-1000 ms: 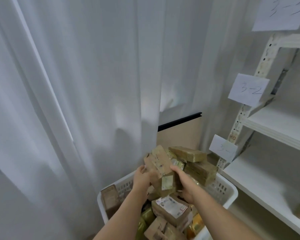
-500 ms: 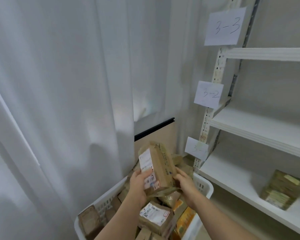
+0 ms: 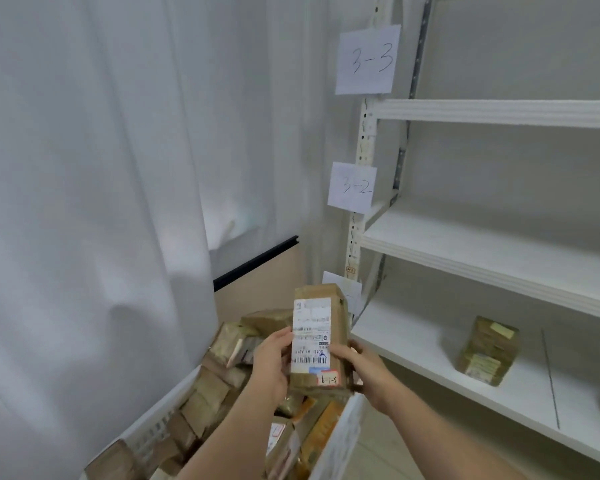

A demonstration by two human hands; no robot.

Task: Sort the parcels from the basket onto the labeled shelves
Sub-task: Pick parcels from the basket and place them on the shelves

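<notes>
- White curtain (image 3: 94, 202) folds hang soft behind; matte white shelves (image 3: 499, 251) carry paper tags 3-3 (image 3: 368, 60) and 3-2 (image 3: 353, 187).
- Compared with half a second ago, the held parcel (image 3: 321, 337) stands more upright, its white printed label now squarely facing the camera.
- Left hand (image 3: 271, 365) and right hand (image 3: 364, 370) each keep a grip clenched on this taped brown cardboard box, above the white slotted basket (image 3: 343, 438) of rumpled parcels.
- A stacked brown bundle (image 3: 487, 351) sits on the lowest shelf.
</notes>
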